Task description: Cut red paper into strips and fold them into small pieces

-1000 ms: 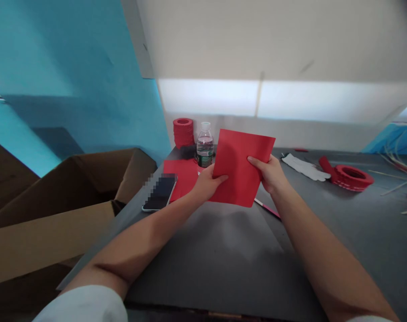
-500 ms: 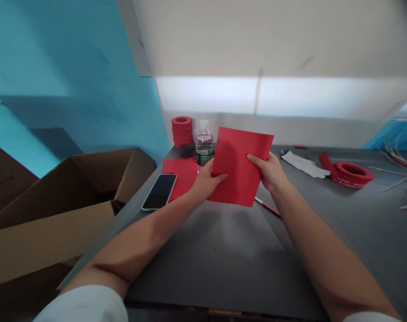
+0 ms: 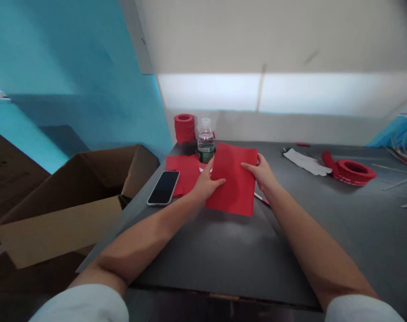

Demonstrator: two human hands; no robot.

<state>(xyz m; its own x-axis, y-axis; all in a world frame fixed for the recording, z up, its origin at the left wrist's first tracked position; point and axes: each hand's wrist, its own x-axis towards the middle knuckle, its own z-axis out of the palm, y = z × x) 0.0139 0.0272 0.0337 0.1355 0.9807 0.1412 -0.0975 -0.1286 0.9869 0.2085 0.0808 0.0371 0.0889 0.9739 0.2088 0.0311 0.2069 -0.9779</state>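
grey table [image 3: 324, 210] below blue wall [image 3: 72, 67], possibly painted.

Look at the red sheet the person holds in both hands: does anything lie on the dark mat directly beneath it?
Nothing visible does. Both the left hand and right hand grip the red sheet above a bare stretch of mat. The phone and water bottle sit off to the left.
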